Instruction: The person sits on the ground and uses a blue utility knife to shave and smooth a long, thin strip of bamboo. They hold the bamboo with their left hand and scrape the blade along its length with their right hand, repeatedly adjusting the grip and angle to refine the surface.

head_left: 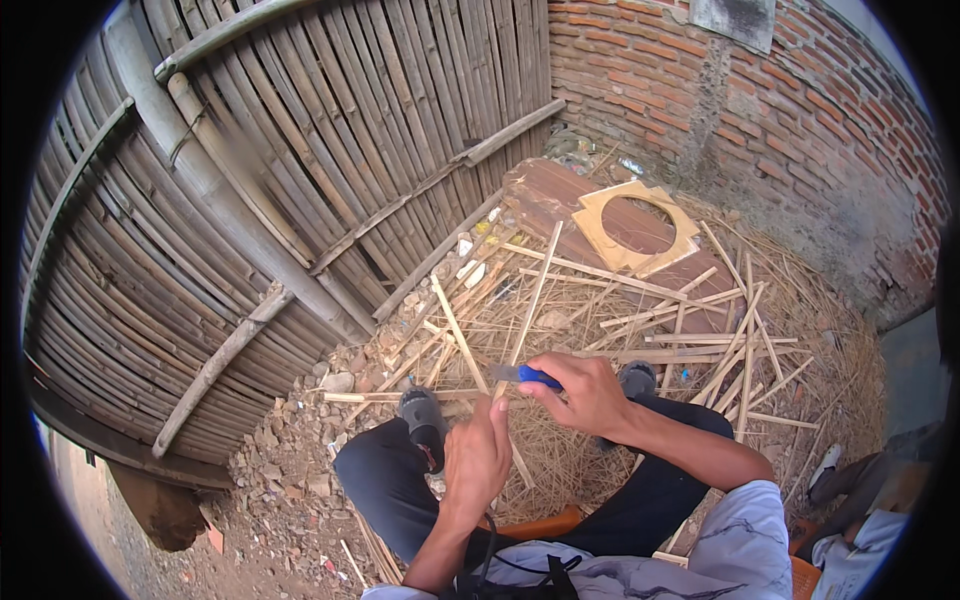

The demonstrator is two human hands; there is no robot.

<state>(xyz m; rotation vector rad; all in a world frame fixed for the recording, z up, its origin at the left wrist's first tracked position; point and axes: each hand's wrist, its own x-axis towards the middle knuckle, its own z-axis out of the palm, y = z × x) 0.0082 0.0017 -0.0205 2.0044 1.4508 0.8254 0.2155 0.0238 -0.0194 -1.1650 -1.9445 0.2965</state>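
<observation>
My left hand [474, 458] is closed around the lower end of a thin pale wooden strip [540, 275], which points away from me over the straw. Closed on the blue handle of a small knife [540, 377], my right hand [588, 398] is just above and to the right of the left. The short, dull blade lies across the strip close to my left thumb. A second pale strip [457, 328] slants past beside my left hand; whether I hold that one too, I cannot tell.
Loose strips [720, 340] lie over straw beyond my right knee. A square board with a round hole [637, 228] rests on a brown panel [540, 190]. Bamboo fencing [380, 120] stands left, a brick wall [640, 90] behind. Another person's leg [845, 490] shows at lower right.
</observation>
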